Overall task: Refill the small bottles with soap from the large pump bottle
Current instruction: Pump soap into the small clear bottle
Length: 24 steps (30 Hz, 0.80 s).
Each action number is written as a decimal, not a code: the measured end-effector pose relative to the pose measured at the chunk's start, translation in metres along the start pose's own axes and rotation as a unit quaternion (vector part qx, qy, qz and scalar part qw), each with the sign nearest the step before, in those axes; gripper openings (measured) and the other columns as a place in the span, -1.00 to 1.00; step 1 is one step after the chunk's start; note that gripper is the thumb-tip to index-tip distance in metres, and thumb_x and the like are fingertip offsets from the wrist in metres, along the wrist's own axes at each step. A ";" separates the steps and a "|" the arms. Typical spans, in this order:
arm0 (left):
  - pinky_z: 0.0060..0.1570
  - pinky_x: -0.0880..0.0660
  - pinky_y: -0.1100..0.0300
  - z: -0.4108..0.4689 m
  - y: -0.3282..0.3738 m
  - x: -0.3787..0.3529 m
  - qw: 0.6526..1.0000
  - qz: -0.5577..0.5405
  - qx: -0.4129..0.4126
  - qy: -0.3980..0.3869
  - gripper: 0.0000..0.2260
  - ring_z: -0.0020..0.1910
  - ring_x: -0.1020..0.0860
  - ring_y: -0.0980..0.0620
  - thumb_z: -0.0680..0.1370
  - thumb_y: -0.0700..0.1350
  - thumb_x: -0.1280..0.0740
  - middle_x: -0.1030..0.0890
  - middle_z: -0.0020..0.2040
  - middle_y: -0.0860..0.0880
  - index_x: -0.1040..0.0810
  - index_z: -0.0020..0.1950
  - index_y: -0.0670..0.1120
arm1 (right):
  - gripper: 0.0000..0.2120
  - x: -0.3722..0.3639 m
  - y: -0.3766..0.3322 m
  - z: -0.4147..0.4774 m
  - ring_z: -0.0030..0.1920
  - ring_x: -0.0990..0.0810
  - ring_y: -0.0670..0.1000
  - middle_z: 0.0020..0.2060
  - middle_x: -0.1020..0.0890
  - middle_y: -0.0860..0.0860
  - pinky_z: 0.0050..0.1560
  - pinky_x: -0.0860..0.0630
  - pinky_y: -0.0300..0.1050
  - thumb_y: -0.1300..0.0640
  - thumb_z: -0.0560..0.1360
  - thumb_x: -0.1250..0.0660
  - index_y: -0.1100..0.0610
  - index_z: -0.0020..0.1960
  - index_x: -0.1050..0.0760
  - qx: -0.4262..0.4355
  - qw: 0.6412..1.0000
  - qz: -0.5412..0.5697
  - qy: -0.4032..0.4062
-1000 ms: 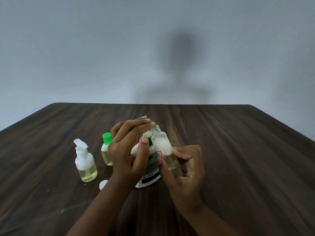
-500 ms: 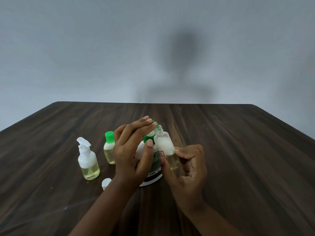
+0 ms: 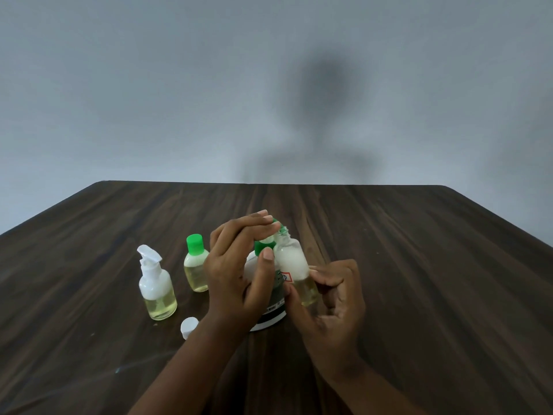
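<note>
The large pump bottle (image 3: 270, 313), white with a green pump head, stands at the table's middle, mostly hidden behind my left hand (image 3: 236, 274). My left fingers lie flat on the pump head, and the thumb runs down the bottle's front. My right hand (image 3: 329, 298) grips a small clear bottle (image 3: 294, 268), uncapped and tilted with its mouth at the pump spout. It holds yellow soap below and white foam above. Two other small bottles stand to the left: one with a white spray top (image 3: 155, 286), one with a green cap (image 3: 196, 266). Both hold yellow soap.
A loose white cap (image 3: 188, 326) lies on the dark wooden table (image 3: 419, 265) just left of my left forearm. A plain grey wall rises behind the table's far edge.
The view has drifted slightly. My left hand stays on the pump head and my right hand keeps the small bottle at the spout; no other clear change.
</note>
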<state>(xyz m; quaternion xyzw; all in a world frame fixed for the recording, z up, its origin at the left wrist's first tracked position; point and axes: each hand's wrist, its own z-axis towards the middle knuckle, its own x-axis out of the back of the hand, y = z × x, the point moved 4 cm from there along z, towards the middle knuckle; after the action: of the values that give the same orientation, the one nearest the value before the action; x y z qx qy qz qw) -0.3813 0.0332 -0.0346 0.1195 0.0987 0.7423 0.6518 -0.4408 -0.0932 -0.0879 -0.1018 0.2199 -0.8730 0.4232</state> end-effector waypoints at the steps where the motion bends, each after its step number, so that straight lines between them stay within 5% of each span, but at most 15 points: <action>1: -0.07 -0.52 -0.20 0.000 0.000 0.000 1.000 0.003 -0.003 -0.003 -0.75 0.09 -0.60 -0.06 0.51 -0.17 -0.17 -0.62 0.02 -0.07 -0.60 -0.01 -0.20 | -0.72 0.000 0.000 0.001 -0.12 -0.55 -0.03 -0.04 -0.46 -0.14 -0.20 -0.55 -0.20 0.15 0.41 -0.48 0.04 0.00 -0.41 0.003 1.000 0.001 0.004; 15: -0.04 -0.53 -0.18 0.000 -0.002 0.006 1.000 -0.013 0.015 -0.017 -0.75 0.12 -0.61 -0.01 0.52 -0.18 -0.16 -0.64 0.02 -0.04 -0.61 0.01 -0.18 | -0.74 -0.002 -0.001 -0.001 -0.14 -0.56 0.00 -0.03 -0.45 -0.17 -0.25 -0.57 -0.11 0.10 0.42 -0.46 0.03 -0.01 -0.40 -0.005 1.000 0.001 -0.003; 24: -0.03 -0.51 -0.18 0.002 -0.001 0.002 1.000 0.002 0.021 -0.017 -0.73 0.14 -0.58 -0.02 0.51 -0.14 -0.16 -0.61 0.09 -0.05 -0.60 0.06 -0.18 | -0.74 -0.002 0.001 0.004 -0.12 -0.54 -0.09 -0.06 -0.46 -0.11 -0.18 -0.52 -0.30 0.14 0.41 -0.47 0.08 -0.02 -0.41 0.014 1.000 -0.009 0.013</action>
<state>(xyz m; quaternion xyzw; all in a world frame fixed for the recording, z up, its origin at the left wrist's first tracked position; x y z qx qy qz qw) -0.3801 0.0350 -0.0326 0.1459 0.1035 0.7394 0.6490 -0.4376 -0.0932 -0.0845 -0.0868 0.2121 -0.8811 0.4137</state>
